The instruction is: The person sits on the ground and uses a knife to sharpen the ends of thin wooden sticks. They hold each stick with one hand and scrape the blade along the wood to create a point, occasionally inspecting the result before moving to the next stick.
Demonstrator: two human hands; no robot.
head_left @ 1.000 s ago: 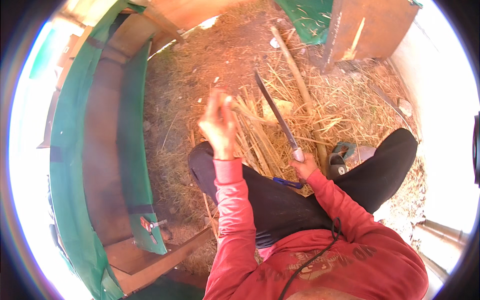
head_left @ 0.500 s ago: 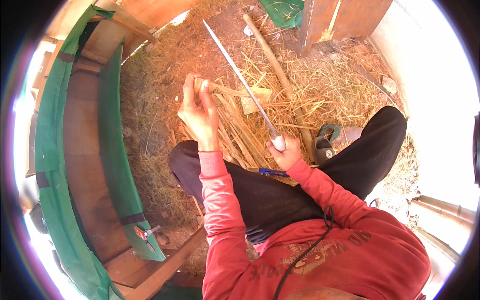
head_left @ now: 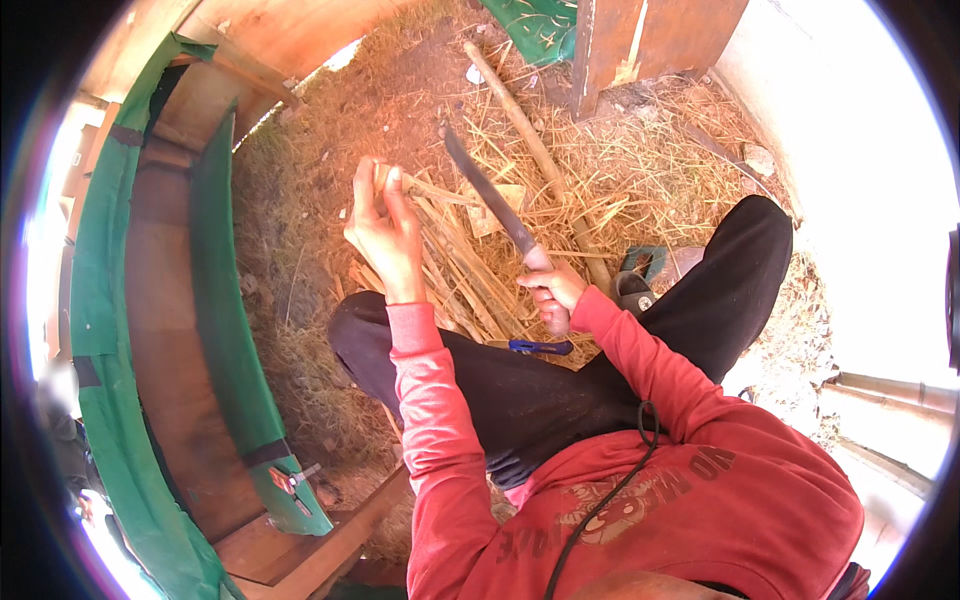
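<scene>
My left hand [head_left: 388, 235] is closed on one end of a pale bamboo strip [head_left: 437, 190], pinched between thumb and fingers. The strip's other end points right, toward a small pale wooden block [head_left: 494, 212] on the ground. In my right hand [head_left: 556, 294] is a machete, gripped by its light handle. Its dark blade [head_left: 488, 192] slants up and to the left, the broad side showing, and crosses in front of the block. Whether blade and strip touch, I cannot tell. A pile of split bamboo strips [head_left: 462, 262] lies below, between the two hands.
A blue-handled tool [head_left: 540, 347] lies by my crossed legs. Beyond the block, a long pole [head_left: 522, 125] rests on straw-strewn ground. A dark sandal [head_left: 634, 292] sits near my right knee. Green-covered wooden boards [head_left: 225, 300] stand at left, a wooden panel [head_left: 655, 45] at the far right.
The machete has turned from a thin edge-on line to its broad side, its tip lower and nearer. My right hand's grip has rotated. My left hand still holds the strip.
</scene>
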